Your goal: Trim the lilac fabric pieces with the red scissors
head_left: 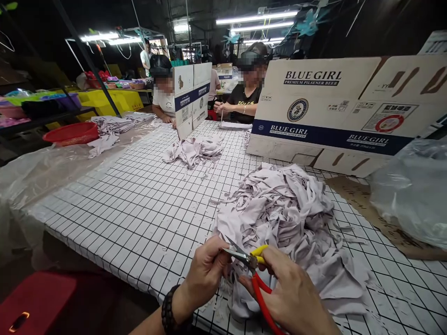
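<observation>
My right hand [289, 284] grips a pair of scissors [260, 291] with red and yellow handles. Their metal blades are parted and point left, up to the fingertips of my left hand [206, 270]. That hand is closed in a pinch on the pale grey fabric at the near edge of the pile; the exact bit between the fingers is mostly hidden. Right behind both hands a large heap of pale grey fabric pieces [279, 204] covers part of the table, with narrow strips sticking out of it. A dark beaded bracelet [169, 309] circles my left wrist.
The table wears a white cloth with a black grid [139, 195], dotted with scraps. Cardboard panels [335, 102] stand upright behind the heap. A smaller fabric pile [195, 150] lies farther off, near two seated people. A clear plastic bag [414, 190] is at right, a red stool [38, 298] lower left.
</observation>
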`<state>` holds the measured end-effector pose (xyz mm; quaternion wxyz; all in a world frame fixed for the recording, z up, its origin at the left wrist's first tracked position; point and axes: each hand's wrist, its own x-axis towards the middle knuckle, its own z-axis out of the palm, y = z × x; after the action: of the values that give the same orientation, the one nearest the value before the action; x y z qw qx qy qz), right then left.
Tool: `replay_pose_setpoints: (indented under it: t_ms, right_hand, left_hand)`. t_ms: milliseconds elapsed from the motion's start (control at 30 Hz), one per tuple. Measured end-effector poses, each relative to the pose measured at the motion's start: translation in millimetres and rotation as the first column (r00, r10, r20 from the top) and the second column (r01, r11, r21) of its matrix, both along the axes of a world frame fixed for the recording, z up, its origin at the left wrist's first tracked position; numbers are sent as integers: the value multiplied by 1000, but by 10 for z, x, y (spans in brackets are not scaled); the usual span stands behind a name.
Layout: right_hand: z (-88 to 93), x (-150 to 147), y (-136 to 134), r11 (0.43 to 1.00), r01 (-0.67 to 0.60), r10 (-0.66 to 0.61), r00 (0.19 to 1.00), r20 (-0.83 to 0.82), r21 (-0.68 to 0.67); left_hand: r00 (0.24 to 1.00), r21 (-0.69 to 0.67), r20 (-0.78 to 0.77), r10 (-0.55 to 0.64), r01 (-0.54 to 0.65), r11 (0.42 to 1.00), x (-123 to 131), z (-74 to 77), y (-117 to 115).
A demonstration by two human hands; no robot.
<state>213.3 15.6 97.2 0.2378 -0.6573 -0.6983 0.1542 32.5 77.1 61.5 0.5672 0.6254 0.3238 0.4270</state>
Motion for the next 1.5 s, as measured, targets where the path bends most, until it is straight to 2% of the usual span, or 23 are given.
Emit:
replay_pose_setpoints:
  t_ms: [200,400,533,633,1000,1500]
  right_hand:
    - [27,-33,-6,998,-3,2,1000,21,56]
    - [-7,-46,-17,994,46,-54,995,86,96]
    - [-39,-19,-18,988,65,-83,989,122,142]
    - [-46,-10,-20,986,61,-80,989,122,152]
    - [-60,-58,-36,981,74,-92,991,97,182]
    - [-38,-107,-37,981,48,-51,999,13,190]
  left_hand:
    - [1000,16,16,-10,9,1000,-6,-1,-5]
    - [998,128,-70,-1,10,992,-1,95,-10]
    - [987,138,-156,-38,60,989,3,166,-24]
    - [983,149,-177,-42,69,986,3,166,-29]
    - [991,87,-133,-21,33,996,17,101,-29]
    - [998,72,-63,-17,22,997,36,131,-55]
